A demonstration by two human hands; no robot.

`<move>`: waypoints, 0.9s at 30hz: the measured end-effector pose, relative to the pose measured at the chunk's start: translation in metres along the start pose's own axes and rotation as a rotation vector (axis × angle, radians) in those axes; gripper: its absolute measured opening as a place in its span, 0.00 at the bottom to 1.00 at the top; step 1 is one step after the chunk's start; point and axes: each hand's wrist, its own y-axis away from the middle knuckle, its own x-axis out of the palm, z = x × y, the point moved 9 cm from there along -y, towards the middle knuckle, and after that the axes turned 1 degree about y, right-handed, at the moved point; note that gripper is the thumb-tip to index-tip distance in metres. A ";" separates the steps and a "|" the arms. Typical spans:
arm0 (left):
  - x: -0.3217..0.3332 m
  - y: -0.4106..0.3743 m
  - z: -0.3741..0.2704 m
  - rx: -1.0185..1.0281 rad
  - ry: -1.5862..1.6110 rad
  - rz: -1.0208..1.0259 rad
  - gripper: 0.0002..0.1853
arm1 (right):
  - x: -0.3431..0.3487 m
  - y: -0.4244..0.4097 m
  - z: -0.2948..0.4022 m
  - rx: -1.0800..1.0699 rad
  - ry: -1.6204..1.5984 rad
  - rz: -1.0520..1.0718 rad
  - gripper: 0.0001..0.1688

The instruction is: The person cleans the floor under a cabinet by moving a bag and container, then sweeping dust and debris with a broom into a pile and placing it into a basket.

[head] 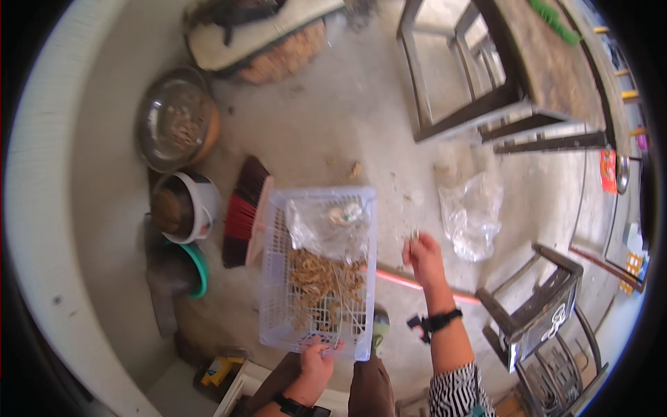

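Note:
My left hand (317, 365) grips the near end of a pale lilac plastic basket (267, 307) with lattice sides and bottom. Inside lie dried, curled tan-brown pieces (318, 276), perhaps dried vegetable. A clear plastic bag (312, 224) covers the basket's far part, with a small white and green bit showing on it. To the right of the basket, my right hand (426, 258) is raised over the floor with its fingers curled together. A small pale piece (415, 234) shows at its fingertips, too blurred to name.
A broom (247, 213) lies under the basket, its pink handle (398, 278) running right. Along the left wall stand a metal basin (151, 135), a white bucket (206, 203) and a green-rimmed basin (200, 273). Rightward are a plastic bag (471, 219), a wooden stool (542, 297) and a table (563, 68).

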 end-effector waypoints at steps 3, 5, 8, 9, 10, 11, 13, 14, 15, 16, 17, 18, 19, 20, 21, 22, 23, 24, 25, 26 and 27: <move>-0.018 -0.008 0.008 0.039 -0.040 0.055 0.19 | 0.016 0.059 0.028 0.040 0.042 0.004 0.08; 0.002 0.021 -0.016 0.218 -0.674 0.295 0.14 | 0.030 0.091 0.056 0.033 0.045 0.043 0.07; 0.020 0.082 -0.046 0.684 -1.327 0.480 0.08 | 0.039 0.134 0.108 -0.057 0.115 -0.045 0.08; -0.016 0.050 -0.031 0.677 -1.384 0.497 0.14 | 0.049 0.149 0.129 -0.117 0.139 -0.057 0.08; -0.027 0.055 -0.028 0.810 -1.563 0.505 0.13 | 0.056 0.162 0.148 -0.171 0.095 -0.057 0.09; -0.036 0.063 -0.029 0.934 -1.746 0.495 0.13 | 0.063 0.175 0.166 -0.216 0.050 -0.059 0.10; -0.049 0.061 -0.034 0.774 -1.645 0.513 0.15 | 0.086 0.201 0.200 -0.331 0.052 -0.024 0.11; -0.046 0.063 -0.035 0.684 -1.656 0.556 0.14 | 0.099 0.211 0.214 -0.400 0.073 -0.016 0.10; -0.044 0.066 -0.027 0.591 -1.654 0.604 0.12 | 0.109 0.228 0.232 -0.469 0.107 -0.006 0.10; -0.041 0.079 -0.022 0.655 -1.699 0.570 0.10 | 0.126 0.243 0.247 -0.434 0.090 0.048 0.08; -0.042 0.090 -0.020 0.621 -1.644 0.589 0.09 | 0.144 0.257 0.263 -0.470 0.104 0.069 0.09; -0.023 0.120 -0.027 0.584 -1.586 0.626 0.08 | 0.161 0.270 0.280 -0.514 0.128 0.081 0.09; -0.014 0.145 -0.029 0.542 -1.530 0.649 0.08 | 0.181 0.284 0.297 -0.554 0.213 0.099 0.11; -0.009 0.160 -0.038 0.840 -1.540 0.613 0.07 | 0.207 0.296 0.312 -0.594 0.282 0.123 0.12; -0.010 0.166 -0.035 0.891 -1.542 0.599 0.07 | 0.229 0.307 0.328 -0.674 0.339 0.151 0.12; -0.011 0.167 -0.032 0.938 -1.545 0.594 0.07 | 0.253 0.318 0.342 -0.755 0.398 0.172 0.13; -0.015 0.169 -0.031 0.983 -1.554 0.577 0.07 | 0.280 0.330 0.359 -0.853 0.433 0.204 0.13; -0.015 0.173 -0.029 1.029 -1.565 0.576 0.07 | 0.307 0.341 0.378 -0.956 0.472 0.224 0.13; -0.013 0.178 -0.028 0.997 -1.564 0.601 0.08 | 0.333 0.348 0.393 -0.998 0.491 0.229 0.12; -0.009 0.186 -0.030 0.964 -1.563 0.626 0.08 | 0.359 0.353 0.407 -1.038 0.509 0.234 0.12; -0.004 0.195 -0.030 0.931 -1.565 0.655 0.09 | 0.384 0.357 0.419 -1.067 0.573 0.223 0.13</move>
